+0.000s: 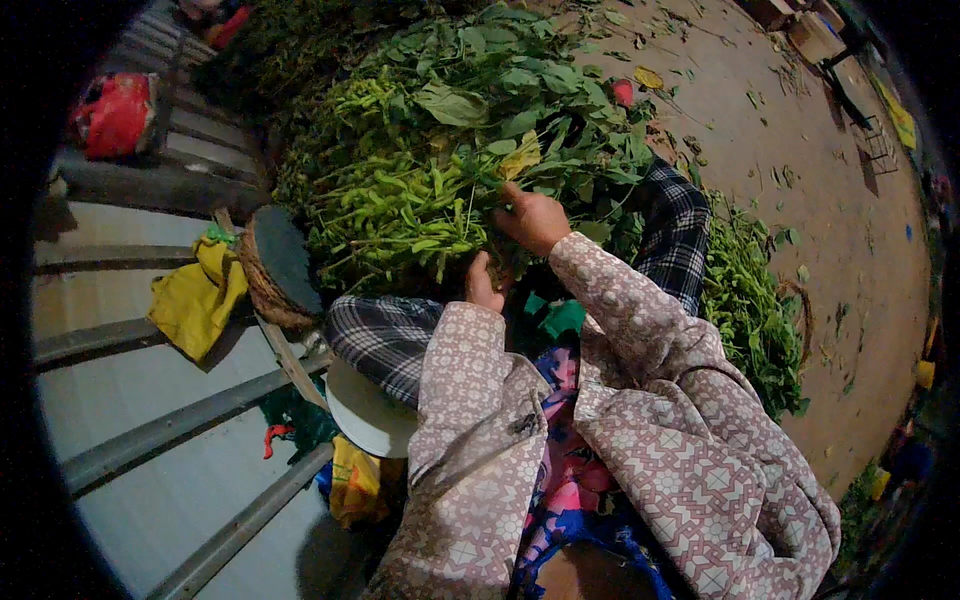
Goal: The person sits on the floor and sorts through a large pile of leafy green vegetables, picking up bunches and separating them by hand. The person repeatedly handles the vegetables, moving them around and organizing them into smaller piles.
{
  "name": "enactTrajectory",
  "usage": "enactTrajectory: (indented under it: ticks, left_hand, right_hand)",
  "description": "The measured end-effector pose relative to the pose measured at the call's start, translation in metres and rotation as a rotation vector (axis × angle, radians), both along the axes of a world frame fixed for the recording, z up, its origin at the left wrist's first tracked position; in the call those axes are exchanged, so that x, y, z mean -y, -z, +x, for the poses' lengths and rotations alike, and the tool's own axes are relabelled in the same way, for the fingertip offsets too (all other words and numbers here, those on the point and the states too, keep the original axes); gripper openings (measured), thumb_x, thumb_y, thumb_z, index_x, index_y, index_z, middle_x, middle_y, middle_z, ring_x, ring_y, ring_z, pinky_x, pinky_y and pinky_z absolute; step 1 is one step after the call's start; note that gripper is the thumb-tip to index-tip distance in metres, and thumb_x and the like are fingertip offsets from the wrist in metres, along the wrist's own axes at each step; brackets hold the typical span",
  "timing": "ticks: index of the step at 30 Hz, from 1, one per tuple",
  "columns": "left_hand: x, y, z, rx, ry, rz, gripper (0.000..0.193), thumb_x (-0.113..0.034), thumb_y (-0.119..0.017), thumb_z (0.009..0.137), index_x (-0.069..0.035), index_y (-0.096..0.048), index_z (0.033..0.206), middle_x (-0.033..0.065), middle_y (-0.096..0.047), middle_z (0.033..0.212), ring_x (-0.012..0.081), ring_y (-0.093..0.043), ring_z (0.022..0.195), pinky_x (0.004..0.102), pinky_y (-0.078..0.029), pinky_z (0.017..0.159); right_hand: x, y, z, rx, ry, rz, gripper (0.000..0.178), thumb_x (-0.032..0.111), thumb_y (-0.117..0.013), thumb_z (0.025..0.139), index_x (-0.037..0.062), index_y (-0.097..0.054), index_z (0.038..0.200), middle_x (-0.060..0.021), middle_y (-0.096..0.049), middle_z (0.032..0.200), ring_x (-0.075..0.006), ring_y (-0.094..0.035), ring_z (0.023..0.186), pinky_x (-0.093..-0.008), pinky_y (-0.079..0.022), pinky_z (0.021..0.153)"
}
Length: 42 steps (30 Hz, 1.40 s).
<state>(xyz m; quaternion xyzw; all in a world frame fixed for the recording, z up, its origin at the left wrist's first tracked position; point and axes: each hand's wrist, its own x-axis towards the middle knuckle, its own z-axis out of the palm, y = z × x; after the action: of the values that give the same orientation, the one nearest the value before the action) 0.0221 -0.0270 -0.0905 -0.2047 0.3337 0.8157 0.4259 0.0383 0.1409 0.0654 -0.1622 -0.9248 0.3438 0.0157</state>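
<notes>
A bundle of soybean plants with many green pods lies across my lap, its leafy ends to the right. My left hand is closed at the near edge of the bundle, thumb up, with its other fingers mostly hidden by the plants. Just beyond and to the right, my right hand is curled, thumb and forefinger closed on the stems beside a yellowing leaf. What lies inside its palm is hidden.
A large leafy heap rises beyond the bundle. More podded plants lie right of my knee. At left are a ribbed metal wall, a yellow cloth, a round woven-sided object and a red bundle. Cardboard boxes stand far right.
</notes>
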Motion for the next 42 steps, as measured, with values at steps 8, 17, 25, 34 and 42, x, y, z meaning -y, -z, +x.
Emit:
enactTrajectory:
  ticks: [8, 17, 25, 34, 42]
  left_hand:
    - [-0.020, -0.035, 0.018, -0.067, 0.280, 0.117, 0.030, -0.027, -0.049, 0.086, -0.004, -0.057, 0.103, 0.0082, -0.062, 0.097, 0.0209, -0.060, 0.087, 0.0355, -0.050, 0.078]
    - [-0.044, -0.052, 0.018, 0.078, 0.173, 0.022, 0.027, -0.028, -0.057, 0.086, -0.006, -0.058, 0.101, 0.0062, -0.063, 0.095, 0.0197, -0.060, 0.083, 0.0339, -0.050, 0.074]
    - [-0.039, -0.064, 0.009, -0.053, 0.257, -0.026, 0.018, -0.028, -0.061, 0.083, -0.011, -0.058, 0.086, -0.0011, -0.058, 0.073, 0.0081, -0.053, 0.055, 0.0192, -0.037, 0.039]
    - [-0.041, -0.091, 0.015, -0.193, 0.253, -0.216, 0.017, -0.028, -0.061, 0.084, -0.012, -0.056, 0.082, -0.0035, -0.051, 0.066, 0.0042, -0.046, 0.049, 0.0164, -0.029, 0.035]
    - [-0.032, -0.064, 0.012, 0.034, 0.205, 0.115, 0.017, -0.026, -0.062, 0.083, -0.010, -0.056, 0.082, -0.0014, -0.055, 0.066, 0.0067, -0.045, 0.043, 0.0192, -0.028, 0.031]
  right_hand:
    - [-0.020, 0.012, 0.051, -0.111, 0.101, -0.289, 0.035, 0.021, -0.056, 0.080, 0.0064, -0.044, 0.109, -0.0247, -0.060, 0.084, -0.0439, -0.057, 0.077, -0.0491, -0.046, 0.067]
    - [-0.001, 0.029, 0.085, -0.059, 0.012, -0.314, 0.031, 0.005, -0.059, 0.076, 0.0039, -0.045, 0.103, -0.0182, -0.059, 0.089, -0.0356, -0.059, 0.083, -0.0375, -0.046, 0.070]
    - [0.000, 0.043, 0.092, 0.112, -0.026, -0.425, 0.027, 0.021, -0.042, 0.091, -0.0012, -0.044, 0.107, -0.0156, -0.061, 0.078, -0.0277, -0.061, 0.067, -0.0356, -0.047, 0.061]
    - [0.003, 0.036, 0.095, 0.029, 0.004, -0.748, 0.025, 0.024, -0.038, 0.093, 0.0032, -0.047, 0.104, -0.0071, -0.054, 0.063, -0.0146, -0.052, 0.052, -0.0288, -0.042, 0.048]
    - [-0.003, 0.032, 0.093, 0.053, -0.068, -1.044, 0.014, 0.023, -0.041, 0.091, 0.0106, -0.048, 0.091, -0.0019, -0.046, 0.060, -0.0096, -0.032, 0.039, -0.0242, -0.025, 0.036]
